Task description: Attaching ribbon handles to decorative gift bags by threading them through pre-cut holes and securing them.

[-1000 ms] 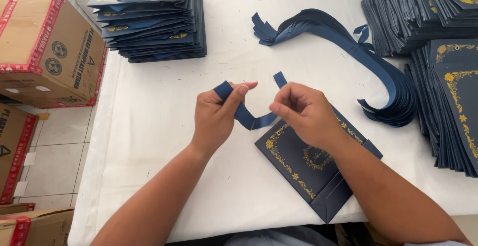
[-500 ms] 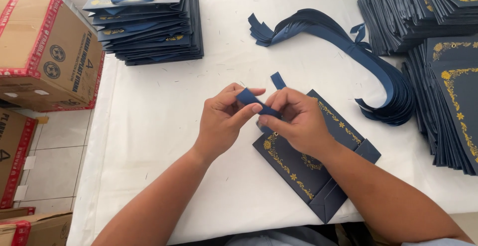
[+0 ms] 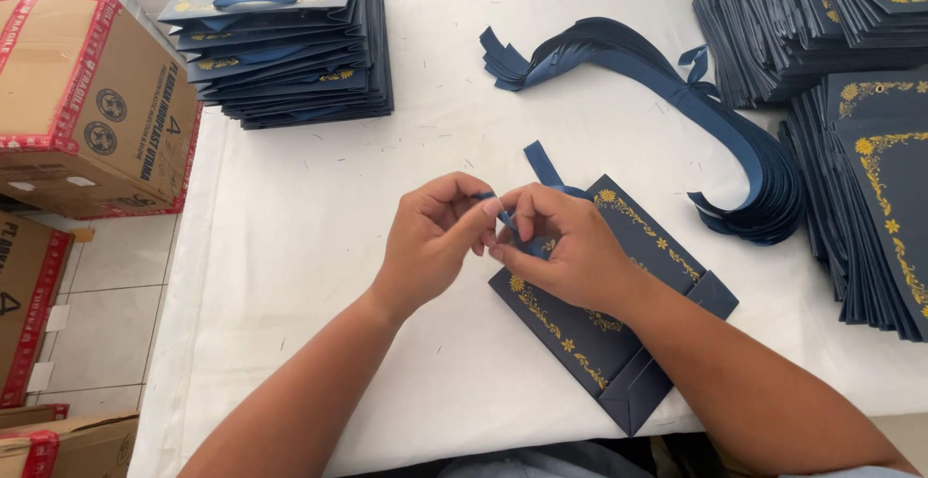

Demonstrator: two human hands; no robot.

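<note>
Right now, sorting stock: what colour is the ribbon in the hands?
Dark navy blue ribbon, clearest in the head view.

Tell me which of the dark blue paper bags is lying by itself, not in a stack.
The flat bag under the person's hands, at the near edge of the white table. Both hands pinch a blue ribbon over it; the others sit in piles.

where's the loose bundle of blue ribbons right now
In the head view the bundle of blue ribbons lies curved on the white table, up and right of both hands, beside the right-hand stacks of flat bags.
</note>
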